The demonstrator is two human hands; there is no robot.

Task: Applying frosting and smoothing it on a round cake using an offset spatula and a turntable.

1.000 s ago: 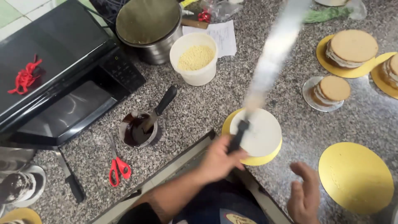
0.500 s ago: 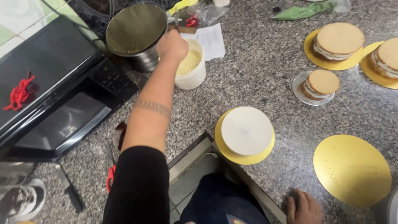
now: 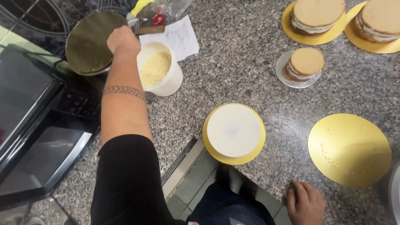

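Resting at the near edge of the desk [image 3: 233,54], the right hand [image 3: 306,204] lies flat on the speckled stone, fingers loosely spread and holding nothing. Just beyond it, toward the near right corner, lies a bare gold cake board [image 3: 350,149]. To its left, close to the near edge, a small white-iced cake [image 3: 233,130] sits centred on its own gold board [image 3: 216,155]; the icing looks smooth and soft, so it would likely mark at a touch and is best lifted by the board's rim, kept level.

Midway back stands a white tub [image 3: 166,85] filled with pale crumbs; it seems light and stiff, and easy to tip if knocked at the lip. Left of it, along the left edge, is a black microwave oven [image 3: 37,125].

Farther off, the left arm in a black sleeve reaches across the tub, and the left hand [image 3: 123,41] is closed into a fist at the rim of a metal pot covered by a round dull-gold board [image 3: 89,41]; what the fingers pinch cannot be told. A brown handle [image 3: 150,29] lies just beside that hand, on a sheet of paper [image 3: 177,37].

At the far right, a small uniced layer cake [image 3: 306,62] stands on a silver disc, with two larger layer cakes [image 3: 318,14] on gold boards toward the far right corner.
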